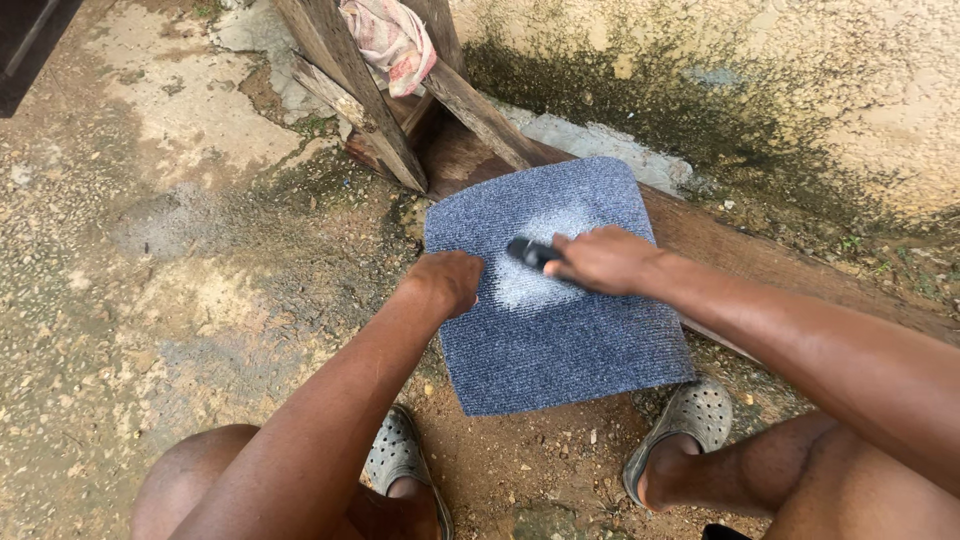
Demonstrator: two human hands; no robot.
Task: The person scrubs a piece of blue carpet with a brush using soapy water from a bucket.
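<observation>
On a wooden plank (740,255) that runs from the middle of the scene toward the right lies one blue-grey mat (560,330), ribbed, with rounded corners and a single pale soapy patch (535,270) near its middle. The left hand (445,280) is clenched into a fist and presses on the mat's left edge. The right hand (605,260) is closed around one dark brush (530,252), whose end sticks out to the left of the knuckles and sits on the pale patch. The two hands are near each other, with the patch between them. Below the mat, on the near side, two grey perforated clogs (690,415) rest on wet, gravelly ground (150,300), one to the left and one to the right. At the far side, crossed wooden beams (360,90) stand against a stained wall (780,90), and one pinkish cloth (390,40) hangs over them.
</observation>
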